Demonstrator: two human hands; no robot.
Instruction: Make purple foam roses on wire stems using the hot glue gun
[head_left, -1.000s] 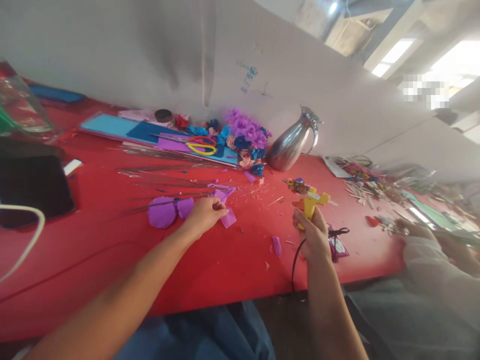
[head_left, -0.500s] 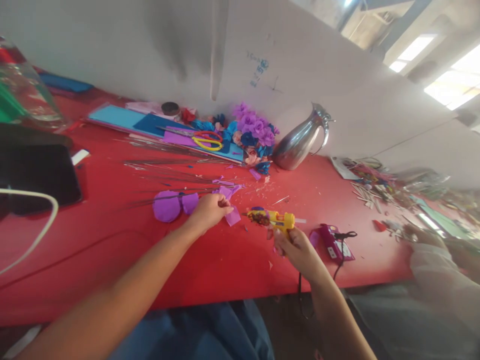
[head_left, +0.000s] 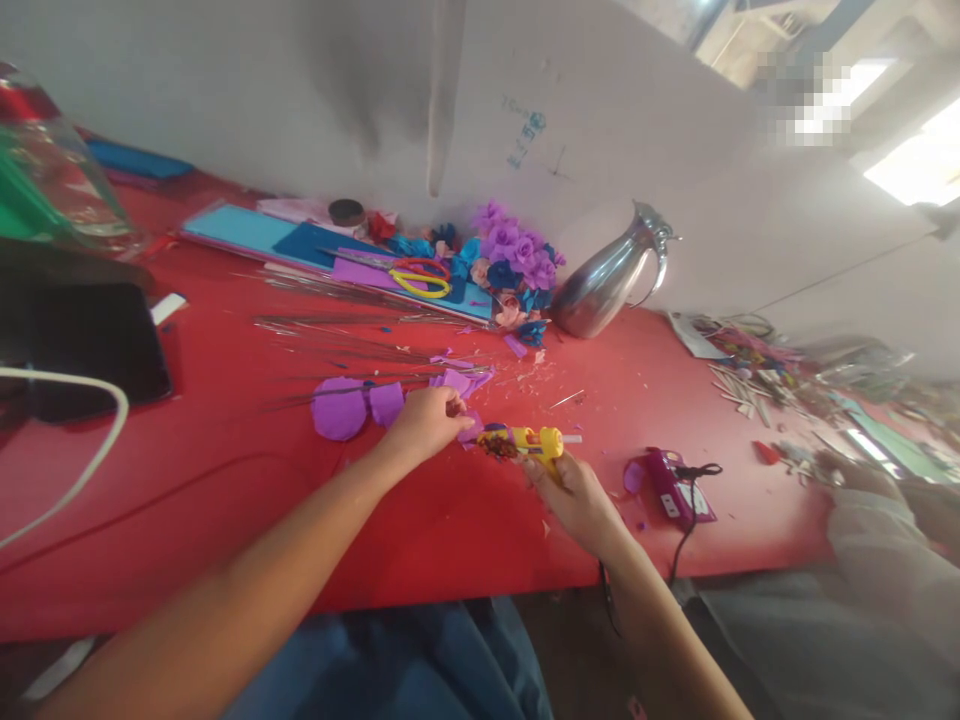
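My right hand [head_left: 571, 498] is wrapped round the handle of a yellow glue gun [head_left: 536, 440], with a pale glue stick poking from its back. The gun's nozzle end meets a small purple paper piece [head_left: 470, 425]. My left hand [head_left: 429, 420] pinches that piece between thumb and fingers. More purple paper lies close by: a rounded piece [head_left: 339, 408] and a smaller piece [head_left: 386, 404] left of the hand, and crumpled strips [head_left: 461, 381] just behind it. Thin wires [head_left: 322, 347] are spread across the table beyond.
On the red table [head_left: 420, 550] stand a steel jug [head_left: 611, 280] and a heap of paper flowers [head_left: 517, 255]. Scissors [head_left: 424, 278] lie on coloured sheets [head_left: 247, 235]. A purple power strip [head_left: 675, 487] is at right, a bottle [head_left: 71, 180] at left. A co-worker's sleeve [head_left: 870, 530] shows at far right.
My right hand has brought the glue gun leftward, from a short gap away up to the purple piece. My left hand keeps its pinch in nearly the same spot.
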